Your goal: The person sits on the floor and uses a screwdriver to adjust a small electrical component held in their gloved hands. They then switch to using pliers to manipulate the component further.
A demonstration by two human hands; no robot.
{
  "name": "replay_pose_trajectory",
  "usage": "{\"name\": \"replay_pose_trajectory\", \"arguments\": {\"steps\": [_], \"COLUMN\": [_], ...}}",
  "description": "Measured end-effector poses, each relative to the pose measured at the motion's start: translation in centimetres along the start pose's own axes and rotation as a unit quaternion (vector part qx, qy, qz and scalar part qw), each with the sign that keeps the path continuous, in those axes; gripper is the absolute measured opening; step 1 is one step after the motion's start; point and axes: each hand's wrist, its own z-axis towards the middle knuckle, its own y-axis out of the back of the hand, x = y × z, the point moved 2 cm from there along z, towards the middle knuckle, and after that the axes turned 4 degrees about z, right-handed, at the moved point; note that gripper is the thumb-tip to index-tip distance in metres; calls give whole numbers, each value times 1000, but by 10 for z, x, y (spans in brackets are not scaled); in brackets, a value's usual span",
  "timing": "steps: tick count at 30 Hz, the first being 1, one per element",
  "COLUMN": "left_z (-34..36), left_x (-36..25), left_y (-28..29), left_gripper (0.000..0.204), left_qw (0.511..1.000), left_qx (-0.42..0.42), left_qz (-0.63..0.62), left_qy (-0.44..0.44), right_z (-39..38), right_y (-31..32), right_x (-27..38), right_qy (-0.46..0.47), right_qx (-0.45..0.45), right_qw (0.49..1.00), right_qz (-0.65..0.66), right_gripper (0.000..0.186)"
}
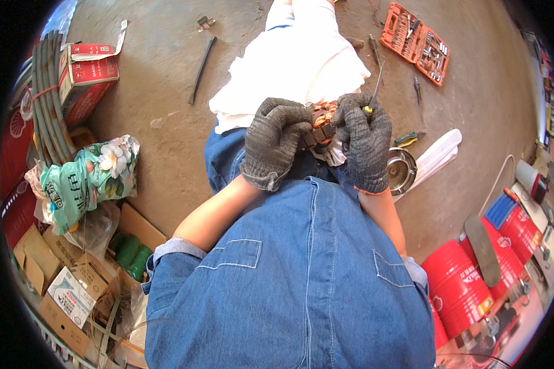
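My left hand, in a dark grey knitted glove, is closed on the left side of a motor stator with orange-copper windings and dark core blocks. My right hand, gloved alike, is closed round a thin screwdriver. Its shaft points up and away, and a bit of yellow handle shows between the fingers. The right fingertips are beside the windings; whether they touch them I cannot tell. Both hands are above my lap, where a white cloth is spread over my legs.
On the floor to the right are pliers, a round metal housing, a white strip and an orange socket set. A black bar lies left. Red drums stand right; boxes and hoses crowd the left.
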Motion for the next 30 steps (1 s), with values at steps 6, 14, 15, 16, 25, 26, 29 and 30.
{"name": "replay_pose_trajectory", "arguments": {"steps": [6,14,15,16,25,26,29,30], "left_z": [-4,-3,-5,-6,-4,-1,1,2], "left_x": [6,16,21,25,14,15,18,18], "left_y": [2,1,0,-1,16,16,18,19], "left_gripper": [8,9,10,12,27,27,30,33], "left_qw": [998,974,957,936,984,991,992,992], "left_qx": [12,45,47,50,104,110,110,120], "left_qz": [-43,-164,-220,-275,-128,-74,-52,-39], "left_qy": [34,150,183,216,72,36,15,11], "right_z": [6,9,6,3,-14,-15,-19,-18], "right_y": [2,19,19,18,17,15,7,6], "right_x": [3,13,11,9,-8,-9,-3,-4], "right_qy": [-1,43,38,33,19,39,84,96], "right_qx": [56,-16,-17,-18,-2,9,42,56], "right_qw": [991,994,993,992,989,988,967,964], "right_qz": [123,-95,-106,-117,-146,-146,-238,-240], "right_gripper": [14,16,18,19,28,29,36,38]}}
